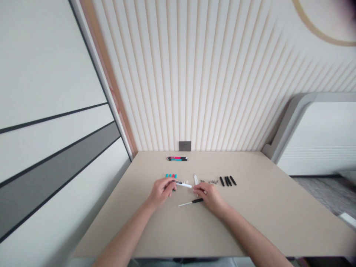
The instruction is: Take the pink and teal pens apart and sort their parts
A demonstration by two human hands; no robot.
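My left hand pinches a partly assembled pen, its black clip end between the fingers and its white barrel pointing right. Just past the barrel's open-looking end is my right hand, thumb and fingertips pressed together; whatever they hold is too small to make out. Below the hands lies a slim white rod with a black grip, its black end partly beside my right hand. White slender tubes lie behind the right fingers. Small white pieces show behind the held pen.
Several finished-looking pens lie together near the wall. Short blue and red pieces stand in a row behind my left hand. Small metallic parts and several black grips lie to the right on the beige table.
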